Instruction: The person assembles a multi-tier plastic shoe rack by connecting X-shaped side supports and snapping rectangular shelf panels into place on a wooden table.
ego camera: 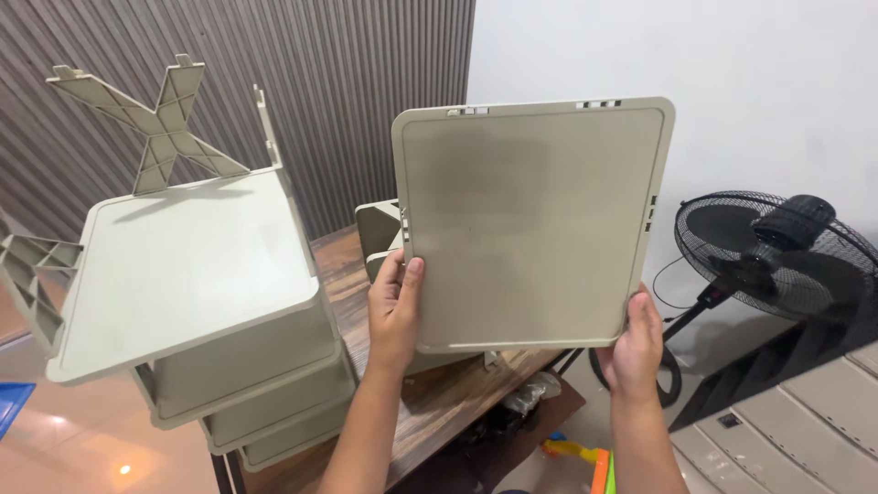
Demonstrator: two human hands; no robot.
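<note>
Head camera looks down on two bare hands lifting a square beige plastic panel [535, 224] upright in front of a white wall. No package, label or sign shows anywhere in view.

Left hand [395, 311] clasps the panel's lower left edge, thumb laid flat on the front face and fingers curled behind. Right hand [634, 340] grips the lower right corner, thumb on the face and the rest hidden behind. Both are closed firmly on the panel, which hangs in the air, clear of everything else.

This panel is smooth and matte, with rounded corners, a thin raised rim running inside the border, and small slots cut into the top and right edges.

To the left stands a stacked shelf unit [197, 274] of the same beige plastic, several flat tiers tilted toward the camera. An X-shaped brace [157, 119] with a ribbed lattice surface rises from its top tier. More beige parts [378, 229] peek out behind the panel's left edge. All this rests on a dark wood-grain table [439, 393].

Behind lies a ribbed grey slatted wall [320, 82]. A black pedestal fan [773, 252] with a wire cage stands at the right, near the panel's right edge but apart from it.
</note>
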